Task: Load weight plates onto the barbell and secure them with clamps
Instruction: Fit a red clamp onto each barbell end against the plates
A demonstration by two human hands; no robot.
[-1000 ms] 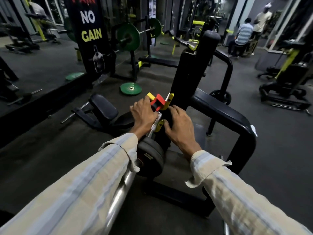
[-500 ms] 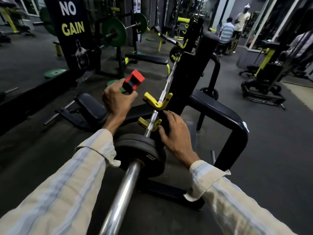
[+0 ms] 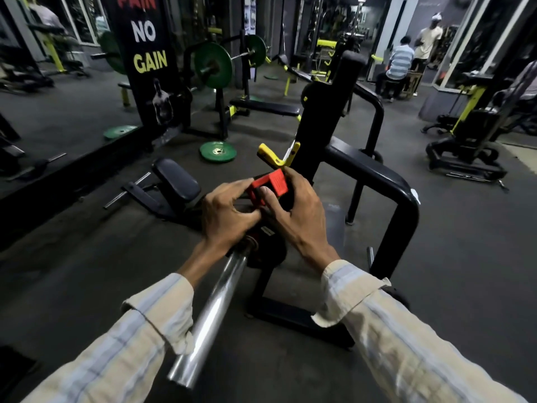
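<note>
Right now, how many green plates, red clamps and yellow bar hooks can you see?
Green plates: 5, namely one on the far bar, one at its other end, one partly behind the banner, two flat on the floor
Red clamps: 1, held by both hands
Yellow bar hooks: 1
Total: 7

This is a commercial gym. Dark rubber flooring (image 3: 465, 242) runs throughout. A banner (image 3: 146, 53) at far left reads "NO GAIN". Beside it stands a rack holding a bar with green weight plates (image 3: 213, 69), another green plate (image 3: 218, 151) lying flat on the floor nearby. Padded benches (image 3: 264, 107), black and yellow machines (image 3: 470, 135) and a chrome barbell (image 3: 215, 298) fill the room.
</note>
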